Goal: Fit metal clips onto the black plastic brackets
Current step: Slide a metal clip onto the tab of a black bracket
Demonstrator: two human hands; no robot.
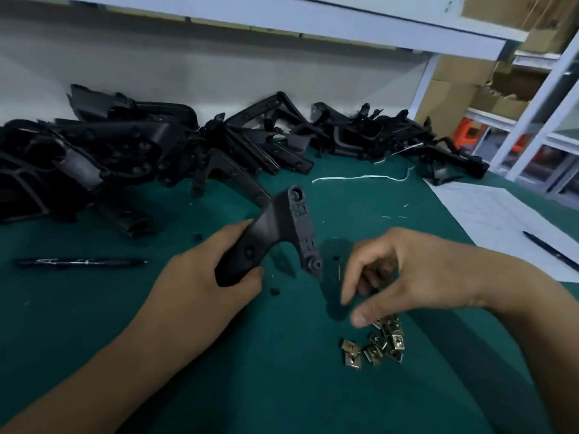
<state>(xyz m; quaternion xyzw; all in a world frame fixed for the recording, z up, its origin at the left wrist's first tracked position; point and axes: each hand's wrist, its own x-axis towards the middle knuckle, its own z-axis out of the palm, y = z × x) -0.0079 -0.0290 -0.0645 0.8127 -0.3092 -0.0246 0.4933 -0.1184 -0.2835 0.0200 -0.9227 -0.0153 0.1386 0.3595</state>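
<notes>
Bracket (275, 236) upright in left hand (200, 283) grip, clips (376, 343) below right hand (407, 277)

Both arms bare from forearm to fingertips, no sleeves, gloves, watch or rings in view on left hand (200, 277) or right hand (404, 277); nails short and unpainted where visible, e.g. right thumb.

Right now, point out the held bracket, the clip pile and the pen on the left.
held bracket (283, 228): head view, its ribbed middle.
clip pile (376, 343): head view, pile centre.
pen (81, 262): head view, mid-barrel.
</notes>
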